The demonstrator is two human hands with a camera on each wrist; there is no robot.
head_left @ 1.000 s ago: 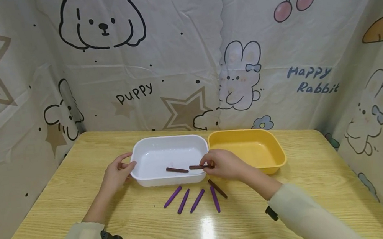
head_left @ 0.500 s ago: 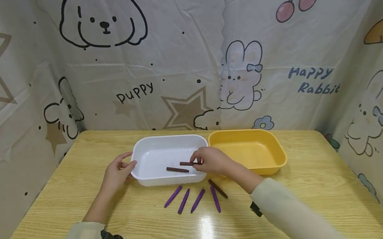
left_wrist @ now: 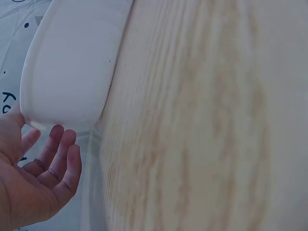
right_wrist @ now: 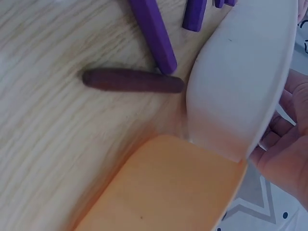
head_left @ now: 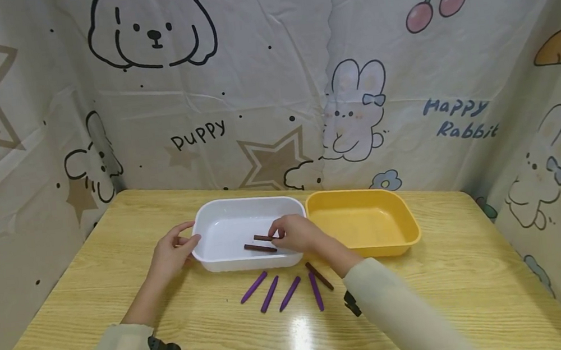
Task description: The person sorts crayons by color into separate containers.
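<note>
My right hand [head_left: 293,233] pinches a brown crayon [head_left: 262,237] by one end, low inside the white plastic tray [head_left: 228,264]. Just below it, another brown crayon [head_left: 260,248] lies on the tray floor. At the tray's left end, my left hand [head_left: 172,254] holds the rim, thumb over the edge and curled fingers [left_wrist: 67,163] outside against the wall. In front of the tray, several purple crayons [head_left: 289,293] lie on the table, and a third brown crayon [right_wrist: 132,80] touches one of them. The right fingertips are hidden behind the tray wall in the right wrist view.
A yellow plastic tray [head_left: 369,248] stands against the right end of the white one. Both are on a wooden table [head_left: 200,340]. A printed cloth [head_left: 252,87] hangs close behind the table and at both sides.
My right hand has carried the brown crayon leftward from the white tray's right end, lowering it near the crayon lying there. My left hand has stayed on the rim.
</note>
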